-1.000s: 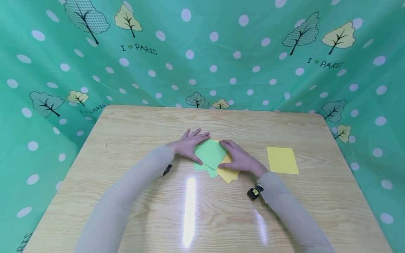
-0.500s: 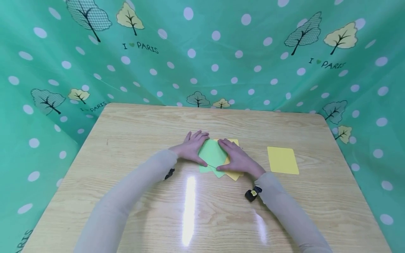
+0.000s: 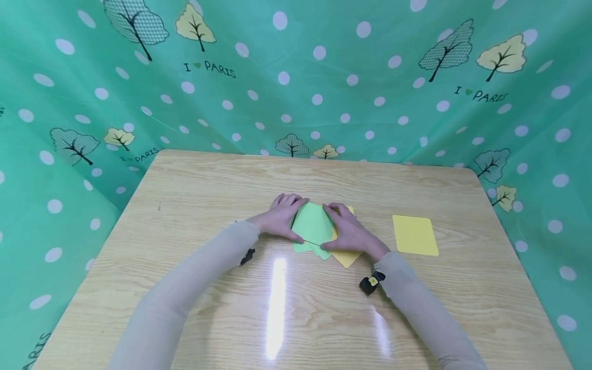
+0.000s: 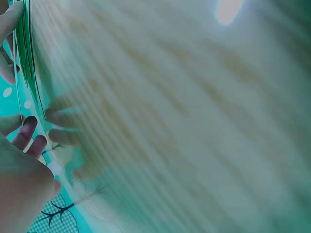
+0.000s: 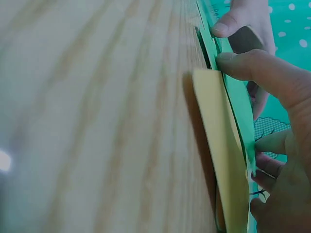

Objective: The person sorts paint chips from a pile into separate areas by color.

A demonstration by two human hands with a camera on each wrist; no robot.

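In the head view a green square card (image 3: pixel 313 223) with rounded corners lies on top of a fanned pile at mid-table. My left hand (image 3: pixel 281 220) grips its left side, thumb at the near edge and fingers at the far edge. From the other side my right hand (image 3: pixel 349 230) holds it the same way. More green cards (image 3: pixel 302 247) and yellow cards (image 3: pixel 347 258) stick out beneath. The right wrist view shows my right thumb (image 5: pixel 238 64) at the green card's edge, with a yellow card (image 5: pixel 218 131) tilted up under it.
A single yellow card (image 3: pixel 415 235) lies flat to the right of the pile. The wooden table (image 3: pixel 208 185) ends at a green dotted cloth (image 3: pixel 250 113) behind and at both sides. Bright light reflects off the tabletop near the front.
Both hands stay on the green card. My left hand has shifted slightly to the right, and the top green card with the pile's fanned corners has moved a little to the right.
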